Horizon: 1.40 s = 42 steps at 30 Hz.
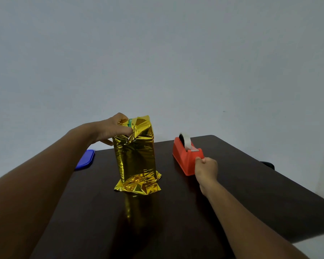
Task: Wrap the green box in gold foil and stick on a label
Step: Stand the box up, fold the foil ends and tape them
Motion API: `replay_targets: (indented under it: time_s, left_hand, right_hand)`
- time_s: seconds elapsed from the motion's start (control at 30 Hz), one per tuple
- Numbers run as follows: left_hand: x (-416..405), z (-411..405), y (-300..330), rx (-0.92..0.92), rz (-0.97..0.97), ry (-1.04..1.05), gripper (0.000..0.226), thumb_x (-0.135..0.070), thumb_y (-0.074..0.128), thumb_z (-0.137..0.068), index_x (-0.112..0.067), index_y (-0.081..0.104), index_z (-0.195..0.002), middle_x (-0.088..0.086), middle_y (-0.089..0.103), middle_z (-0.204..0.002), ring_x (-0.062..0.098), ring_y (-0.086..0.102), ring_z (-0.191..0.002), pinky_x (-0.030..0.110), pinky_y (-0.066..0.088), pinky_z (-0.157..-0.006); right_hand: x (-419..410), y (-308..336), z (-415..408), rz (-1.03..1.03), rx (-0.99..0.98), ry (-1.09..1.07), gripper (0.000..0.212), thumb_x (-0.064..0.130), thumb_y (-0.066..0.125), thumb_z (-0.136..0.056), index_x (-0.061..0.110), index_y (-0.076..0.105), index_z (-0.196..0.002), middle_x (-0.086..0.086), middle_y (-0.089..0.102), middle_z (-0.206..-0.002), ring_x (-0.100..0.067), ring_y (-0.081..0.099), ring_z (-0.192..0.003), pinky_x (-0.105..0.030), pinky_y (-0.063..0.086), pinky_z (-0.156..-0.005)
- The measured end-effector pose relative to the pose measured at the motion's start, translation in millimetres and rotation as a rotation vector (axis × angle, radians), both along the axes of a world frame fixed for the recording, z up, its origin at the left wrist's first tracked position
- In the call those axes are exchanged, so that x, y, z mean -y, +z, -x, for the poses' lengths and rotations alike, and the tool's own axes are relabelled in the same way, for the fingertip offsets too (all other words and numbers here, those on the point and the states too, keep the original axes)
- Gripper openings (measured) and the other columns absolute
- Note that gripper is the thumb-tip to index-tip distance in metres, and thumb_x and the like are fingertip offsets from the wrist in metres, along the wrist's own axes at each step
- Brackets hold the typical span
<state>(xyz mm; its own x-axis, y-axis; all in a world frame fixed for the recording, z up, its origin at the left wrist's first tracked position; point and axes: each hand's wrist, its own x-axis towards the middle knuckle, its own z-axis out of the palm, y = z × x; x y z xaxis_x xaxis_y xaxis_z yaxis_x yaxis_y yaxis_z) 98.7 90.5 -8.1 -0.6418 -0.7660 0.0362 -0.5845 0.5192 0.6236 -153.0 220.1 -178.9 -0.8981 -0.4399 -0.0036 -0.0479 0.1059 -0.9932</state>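
While the head view looks forward and down across a dark brown table [232, 193], the green box [130, 122] stands upright near the table's middle, almost wholly covered by gold foil [137, 156]. Only a thin strip of green shows at the top, at about 11 o'clock on the parcel. At the base the foil flares out in a crumpled skirt lying on the table, and its golden reflection shows in the polished surface toward 6 o'clock.

The left hand [114, 130] reaches in from 9 o'clock and grips the upper left corner of the parcel, thumb curled over the foil's folded edge beside the green strip, the other fingers behind it.

At 3 o'clock from the box, well apart from it, sits a red tape dispenser [185, 161] carrying a roll of clear tape [185, 141]. The right hand [206, 169] is at the dispenser's near end, its fingers curled with thumb and forefinger pinched together just below the cutter; whether tape lies between them I cannot tell.

At 9 o'clock, partly hidden behind the left forearm, a blue plastic lid [85, 158] lies flat near the table's far left edge.
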Motion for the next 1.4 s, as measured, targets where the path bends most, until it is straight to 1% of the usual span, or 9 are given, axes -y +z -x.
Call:
replay_targets:
  time_s: [0.23,0.47,0.53,0.63,0.7,0.8,1.17,1.27,1.4]
  left_hand:
    - [-6.7,-5.5,4.1,0.008,0.008,0.016,0.099,-0.060,0.068,-0.043,-0.035,0.034,-0.133,0.002,0.052,-0.123,0.024,0.056,-0.114,0.044,0.057,-0.092]
    - [-11.3,-5.4,1.6,-0.018,0.054,-0.004,0.086,-0.049,0.075,-0.054,-0.032,0.038,-0.130,0.006,0.053,-0.117,0.025,0.060,-0.102,0.043,0.058,-0.085]
    - [-10.5,-4.8,-1.0,-0.021,0.085,-0.026,0.084,-0.044,0.077,-0.060,-0.029,0.037,-0.132,0.006,0.053,-0.115,0.021,0.058,-0.097,0.035,0.052,-0.076]
    - [-7.7,-5.9,-3.0,-0.019,0.110,-0.035,0.087,-0.043,0.080,-0.064,-0.029,0.034,-0.137,0.005,0.054,-0.122,0.022,0.058,-0.107,0.038,0.057,-0.088]
    - [-6.8,-7.1,-2.4,-0.004,0.126,-0.035,0.097,-0.045,0.083,-0.062,-0.029,0.032,-0.143,0.003,0.054,-0.129,0.023,0.057,-0.115,0.044,0.053,-0.100]
    - [-8.4,-8.1,-1.4,0.003,0.140,-0.060,0.115,-0.053,0.084,-0.053,-0.031,0.028,-0.150,0.000,0.054,-0.135,0.023,0.054,-0.121,0.045,0.050,-0.104]
    - [-5.0,-6.2,-4.4,0.014,0.172,-0.021,0.104,-0.058,0.084,-0.044,-0.036,0.039,-0.135,-0.003,0.060,-0.126,0.022,0.059,-0.115,0.048,0.052,-0.100]
    - [-4.2,-6.0,-6.0,0.008,0.172,-0.015,0.094,-0.050,0.088,-0.054,-0.033,0.040,-0.132,-0.002,0.059,-0.124,0.022,0.059,-0.113,0.047,0.054,-0.098]
    - [1.1,-7.1,-8.1,-0.002,0.166,-0.024,0.073,-0.032,0.087,-0.074,-0.032,0.038,-0.129,0.001,0.058,-0.120,0.023,0.059,-0.110,0.045,0.055,-0.096]
  right_hand:
    - [-6.7,22.5,-31.6,0.021,-0.430,-0.111,0.027,0.033,0.046,-0.103,0.013,0.062,-0.093,-0.005,0.056,-0.118,-0.025,0.047,-0.118,-0.037,0.036,-0.093]
    - [12.6,160.9,-62.8,0.379,-0.608,0.381,0.012,0.011,0.061,-0.097,0.016,0.072,-0.096,0.011,0.066,-0.088,-0.003,0.060,-0.082,-0.012,0.044,-0.073]
    - [14.1,196.8,-77.5,0.279,-0.630,0.643,0.017,0.007,0.066,-0.094,0.011,0.074,-0.109,0.010,0.066,-0.086,0.000,0.058,-0.074,-0.014,0.045,-0.068]
    - [18.8,233.4,-96.2,-0.070,-0.739,0.894,0.074,0.008,0.074,-0.089,0.021,0.039,-0.154,-0.004,0.070,-0.103,-0.011,0.062,-0.085,-0.022,0.048,-0.067]
    - [24.9,245.5,-105.1,-0.266,-0.815,0.961,0.099,0.011,0.078,-0.087,0.031,0.014,-0.161,-0.008,0.068,-0.110,-0.016,0.064,-0.092,-0.027,0.050,-0.069]
    - [34.9,251.8,-113.9,-0.408,-0.874,0.973,0.099,0.016,0.077,-0.088,0.027,0.011,-0.161,-0.007,0.069,-0.102,-0.016,0.063,-0.089,-0.028,0.048,-0.065]
    - [55.0,240.9,-132.5,-0.674,-0.893,0.891,0.058,0.014,0.071,-0.088,0.002,0.051,-0.142,-0.006,0.061,-0.081,-0.016,0.044,-0.067,-0.023,0.030,-0.050]
    - [57.5,242.0,-130.0,-0.727,-0.879,0.849,0.031,0.032,0.075,-0.089,0.009,0.064,-0.107,0.000,0.061,-0.072,-0.012,0.039,-0.057,-0.021,0.029,-0.046]
    - [58.2,239.9,-117.3,-0.789,-0.868,0.783,0.058,0.061,0.077,-0.078,0.008,0.056,-0.087,-0.003,0.049,-0.078,-0.013,0.031,-0.056,-0.024,0.028,-0.052]
